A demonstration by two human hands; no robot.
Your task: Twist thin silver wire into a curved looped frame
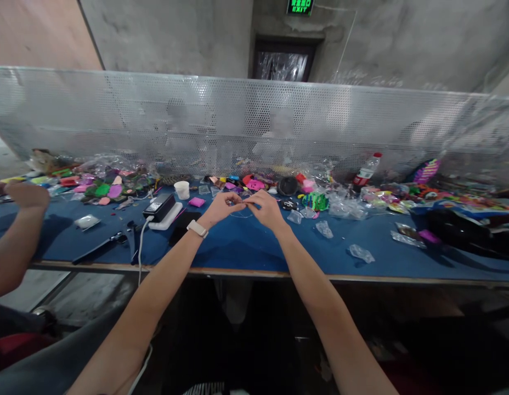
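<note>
My left hand (225, 207), with a pale band on its wrist, is closed in a pinch above the blue tabletop. Its fingertips nearly meet those of my right hand (263, 208), which is pinched as well. Between and just below them shows a thin pale string (241, 215), curving in a loop; its ends are hidden by the fingers. Beyond the hands lies a bright pink piece with a face on it (255, 185). A small pink packet (197, 202) lies to the left of my left hand.
A black device (159, 206) with a white cable, a phone stand (133, 241) and a white cup (181, 190) stand left. Plastic scraps (360, 253) and a cola bottle (366, 171) are right. A perforated metal screen (238, 120) closes the back. Another person's arm (20, 236) reaches in left.
</note>
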